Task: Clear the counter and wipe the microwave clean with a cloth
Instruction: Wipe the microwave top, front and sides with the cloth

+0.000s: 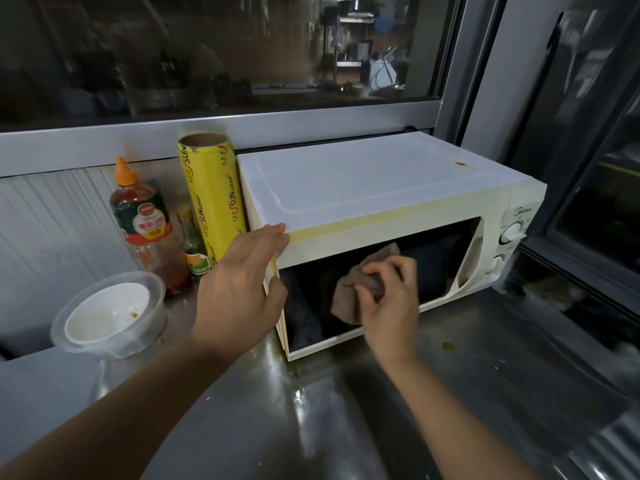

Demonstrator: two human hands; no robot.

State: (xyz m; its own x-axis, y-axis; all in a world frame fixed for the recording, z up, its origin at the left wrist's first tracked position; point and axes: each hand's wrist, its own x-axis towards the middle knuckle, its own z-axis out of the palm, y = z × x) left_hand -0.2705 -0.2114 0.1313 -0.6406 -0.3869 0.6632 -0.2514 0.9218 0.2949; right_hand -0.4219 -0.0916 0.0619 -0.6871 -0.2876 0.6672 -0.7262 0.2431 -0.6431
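The right hand [388, 299] was seen with its fingers curled round a crumpled brown cloth [353, 292], which was pressed against the dark glass of the microwave [363, 188] door. The left hand [242, 292] was laid with fingers extended over the upper left front corner of the microwave, fingertips on the top edge, thumb at the left door edge; it appeared to be bracing the unit. Nothing was held in it.

The microwave was placed at the back of the steel counter [346, 427], below a window. Its door was closed. Yellowing was noted along the top front edge.

Just beside the microwave's left side, 1 upright yellow cling-wrap roll [213, 199] was recorded. Further left stood 1 orange-capped sauce bottle [145, 230] and 1 smaller green-labelled bottle [194, 247], close together. In front of these, 1 clear plastic container [110, 317] with a white bowl nested inside was observed, with residue visible.

Judgement on progress: the wiping step was under way on the door front. The counter clearing was not complete, since 4 items were left on it. A small yellowish spot [448, 346] was noted on the counter to the right of the microwave front.
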